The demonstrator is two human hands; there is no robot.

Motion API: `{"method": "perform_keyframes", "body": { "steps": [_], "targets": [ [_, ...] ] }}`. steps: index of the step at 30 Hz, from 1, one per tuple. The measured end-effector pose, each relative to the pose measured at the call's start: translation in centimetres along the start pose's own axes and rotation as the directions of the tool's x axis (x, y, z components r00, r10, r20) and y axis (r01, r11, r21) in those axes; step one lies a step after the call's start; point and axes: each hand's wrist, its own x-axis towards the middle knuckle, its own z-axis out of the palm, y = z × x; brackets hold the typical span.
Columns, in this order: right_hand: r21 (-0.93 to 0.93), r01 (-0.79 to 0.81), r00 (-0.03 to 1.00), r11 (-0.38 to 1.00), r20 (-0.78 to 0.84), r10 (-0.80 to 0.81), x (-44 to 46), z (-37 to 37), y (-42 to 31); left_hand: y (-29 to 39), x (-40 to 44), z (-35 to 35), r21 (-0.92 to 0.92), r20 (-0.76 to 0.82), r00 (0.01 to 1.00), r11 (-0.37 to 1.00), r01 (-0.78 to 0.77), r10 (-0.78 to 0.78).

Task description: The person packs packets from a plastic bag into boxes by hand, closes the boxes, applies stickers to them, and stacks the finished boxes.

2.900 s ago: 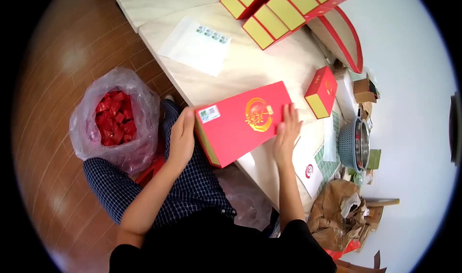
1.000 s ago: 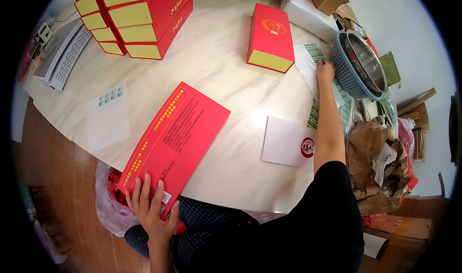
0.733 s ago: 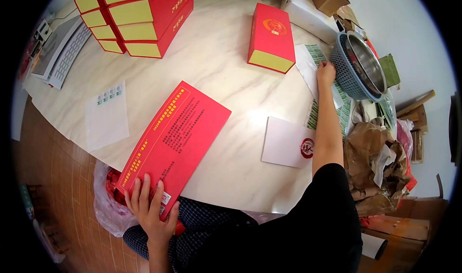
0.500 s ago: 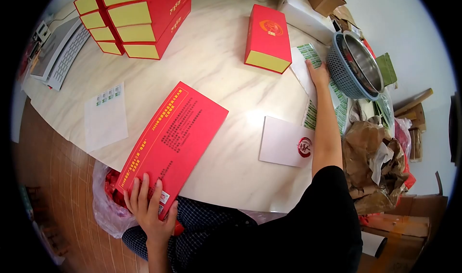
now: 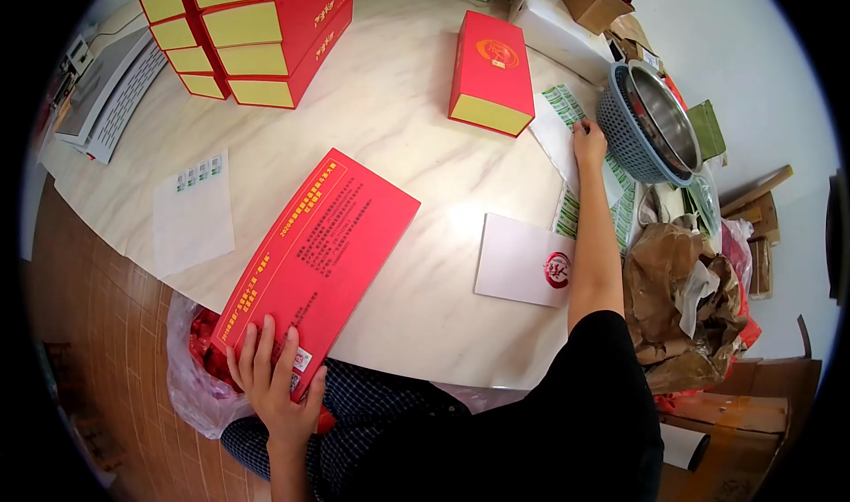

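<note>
A red box (image 5: 329, 236) with yellow and dark printed text lies at an angle over the table's front edge. My left hand (image 5: 276, 374) rests on its near end, fingers spread flat beside a small white printed label (image 5: 302, 359). At the right, my right hand (image 5: 589, 143) is over sheets of green stickers (image 5: 624, 205), its fingers curled together. What is between those fingertips is too small to make out. White paper (image 5: 553, 139) lies just left of that hand. Below is a white card (image 5: 518, 258) with a red and black round emblem, partly behind my right forearm.
Red boxes with yellow ends (image 5: 257, 55) are stacked at the back left; another red box (image 5: 492, 68) lies behind. A white sheet with several green stickers (image 5: 193, 214) lies left. A blue basket with a metal bowl (image 5: 630, 121) and crumpled brown paper (image 5: 677, 303) crowd the right.
My right hand has drawn its fingers in from a more stretched pose over the sticker sheets, shifting slightly toward me. My left hand and the red box under it stay in place.
</note>
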Motion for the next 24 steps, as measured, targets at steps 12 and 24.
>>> {"method": "perform_keyframes", "body": {
  "steps": [12,24],
  "targets": [
    [-0.023,0.381,0.909,0.924,-0.172,-0.380,-1.0,-0.4,-1.4,0.0,0.0,-0.2,-0.018,0.004,1.000,1.000,0.005,-0.005],
    [0.220,0.176,0.975,0.959,-0.175,-0.139,-1.8,-1.8,-3.1,0.0,0.2,-0.1,-0.029,-0.007,1.000,1.000,0.004,-0.004]
  ]
}}
